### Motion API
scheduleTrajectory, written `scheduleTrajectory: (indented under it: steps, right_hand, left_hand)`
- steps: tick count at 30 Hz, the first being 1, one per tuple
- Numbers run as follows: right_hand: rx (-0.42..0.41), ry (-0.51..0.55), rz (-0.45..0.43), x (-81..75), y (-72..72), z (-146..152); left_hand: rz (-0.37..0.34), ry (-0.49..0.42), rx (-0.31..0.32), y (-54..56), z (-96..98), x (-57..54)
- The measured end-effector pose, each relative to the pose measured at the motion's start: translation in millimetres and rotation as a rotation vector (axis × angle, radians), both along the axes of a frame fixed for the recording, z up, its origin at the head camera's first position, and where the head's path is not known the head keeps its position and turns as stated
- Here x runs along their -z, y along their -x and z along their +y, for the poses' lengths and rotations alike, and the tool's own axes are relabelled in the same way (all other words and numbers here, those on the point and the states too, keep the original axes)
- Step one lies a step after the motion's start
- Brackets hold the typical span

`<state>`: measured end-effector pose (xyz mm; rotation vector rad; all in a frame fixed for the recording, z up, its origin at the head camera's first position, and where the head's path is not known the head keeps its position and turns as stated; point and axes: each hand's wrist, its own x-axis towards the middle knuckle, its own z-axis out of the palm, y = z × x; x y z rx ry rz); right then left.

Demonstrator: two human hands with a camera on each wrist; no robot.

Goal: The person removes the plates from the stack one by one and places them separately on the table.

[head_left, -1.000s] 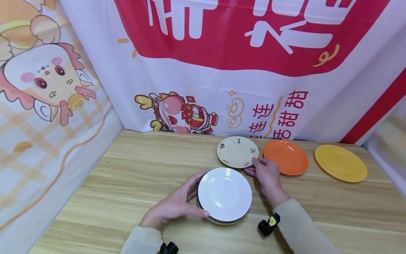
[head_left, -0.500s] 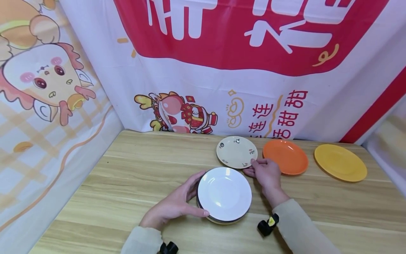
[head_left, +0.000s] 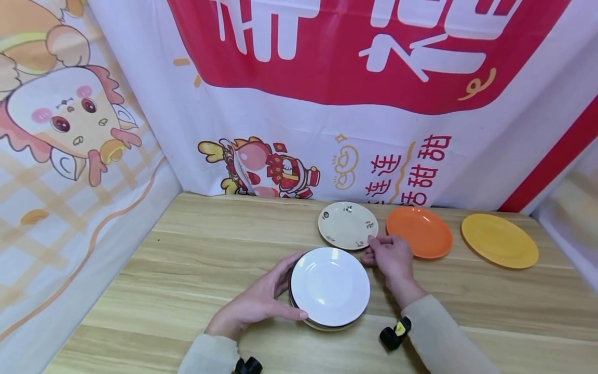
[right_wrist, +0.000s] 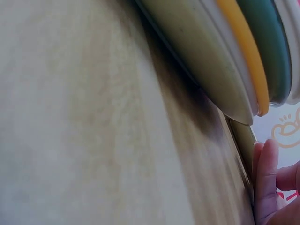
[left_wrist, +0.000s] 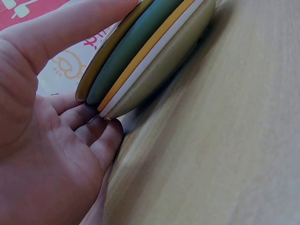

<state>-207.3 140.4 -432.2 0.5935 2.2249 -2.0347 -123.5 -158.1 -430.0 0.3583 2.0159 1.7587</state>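
Note:
In the head view, a stack of plates (head_left: 329, 286), topped by a glossy white one, stands at the middle front. My left hand (head_left: 261, 300) grips its left side, thumb at the near rim and fingers round the far side. The left wrist view shows the stack's edges: a green plate (left_wrist: 129, 58), an orange one (left_wrist: 150, 54) and a pale one among them. Behind the stack lies a small cream plate (head_left: 348, 226) with little printed motifs. My right hand (head_left: 391, 259) holds that plate's right near rim, thumb on top, other fingertips partly hidden low beside it.
An orange plate (head_left: 419, 232) lies right of the cream plate, and a yellow plate (head_left: 500, 241) farther right. The wooden table (head_left: 187, 270) ends at a printed cloth backdrop (head_left: 299, 124) at the back, with another cloth (head_left: 70, 156) along the left.
The right hand's thumb has slid slightly toward me along the cream plate's rim, and its other fingertips have drawn back a little. The left hand and the stack stay put.

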Motion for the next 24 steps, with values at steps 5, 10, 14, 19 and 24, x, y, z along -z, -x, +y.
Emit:
scheduleTrajectory:
  steps: [5, 10, 14, 19, 24]
  right_hand:
    - [-0.042, -0.024, -0.013, -0.1, -8.6, 1]
    - [-0.116, -0.041, -0.04, 0.7, -20.5, -1]
    - [-0.125, -0.015, -0.039, 0.3, -30.1, -3]
    - [-0.136, -0.001, -0.027, -1.5, -39.4, -3]
    - [-0.162, -0.025, -0.029, -3.6, -49.7, -2]
  left_hand:
    - [0.003, 0.001, 0.001, -0.2, -0.4, 0.9]
    - [0.02, -0.005, 0.012, -0.1, -1.4, 2.4]
    - [0.027, -0.015, 0.019, -0.2, -1.7, 3.1]
    - [0.031, -0.008, 0.015, -0.2, -1.2, 3.5]
    - [0.029, -0.001, 0.011, -0.1, -0.3, 3.3]
